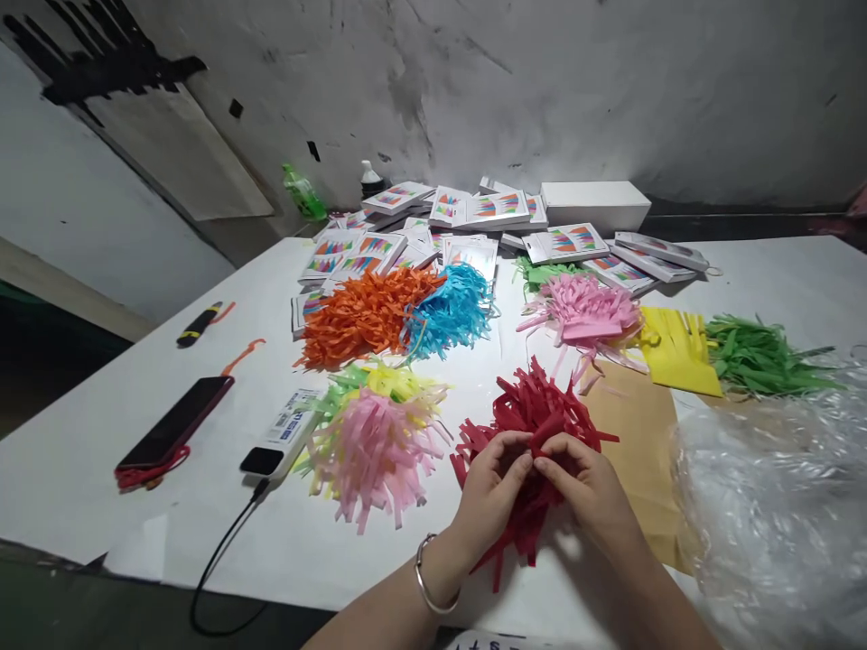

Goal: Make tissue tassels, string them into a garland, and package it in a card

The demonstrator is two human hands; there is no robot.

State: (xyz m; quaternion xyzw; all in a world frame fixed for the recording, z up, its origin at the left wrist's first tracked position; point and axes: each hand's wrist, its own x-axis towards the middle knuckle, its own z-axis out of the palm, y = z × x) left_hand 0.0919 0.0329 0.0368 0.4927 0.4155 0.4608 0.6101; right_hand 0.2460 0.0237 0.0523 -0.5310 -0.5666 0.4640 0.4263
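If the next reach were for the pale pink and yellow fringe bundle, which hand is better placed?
Probably the left hand: the bundle lies on its side, with the right hand farther across. Both hands pinch the red fringe, so the left would need to release it first.

a white-topped table [223, 533] bears paper tassels [366, 311], flat boxes [498, 208], a phone [177, 422] and crumpled plastic [759, 506].

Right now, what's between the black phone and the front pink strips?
A white gadget with a dark screen, then some green and yellow strips. The head view shows it.
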